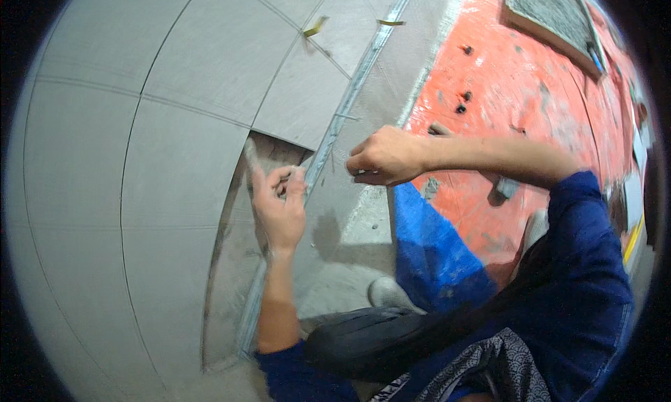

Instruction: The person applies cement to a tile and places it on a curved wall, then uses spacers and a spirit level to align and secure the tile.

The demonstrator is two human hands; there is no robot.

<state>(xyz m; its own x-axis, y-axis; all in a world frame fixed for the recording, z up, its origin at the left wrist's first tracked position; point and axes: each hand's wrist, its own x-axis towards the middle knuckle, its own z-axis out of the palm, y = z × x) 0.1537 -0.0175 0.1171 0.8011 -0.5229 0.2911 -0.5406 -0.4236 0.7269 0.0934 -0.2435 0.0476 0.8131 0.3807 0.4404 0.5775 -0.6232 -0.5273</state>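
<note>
My left hand [278,210] is over a long recessed opening [227,290] in the grey tile floor [182,164], beside a metal strip [370,53]. Its blurred fingers are curled around something small that I cannot make out. To its right, my right hand [388,157] hovers with fingers pinched; whatever they may hold is hidden. Small yellow pieces [314,26] stick up from tile joints ahead.
Salmon-coloured sheeting [524,108] covers the right side, with a tray of grey gravelly material [549,21] at its far end and small dark objects [467,94] on it. A blue sheet [433,248] lies beside my leg [377,335]. A shoe [388,294] rests near the opening.
</note>
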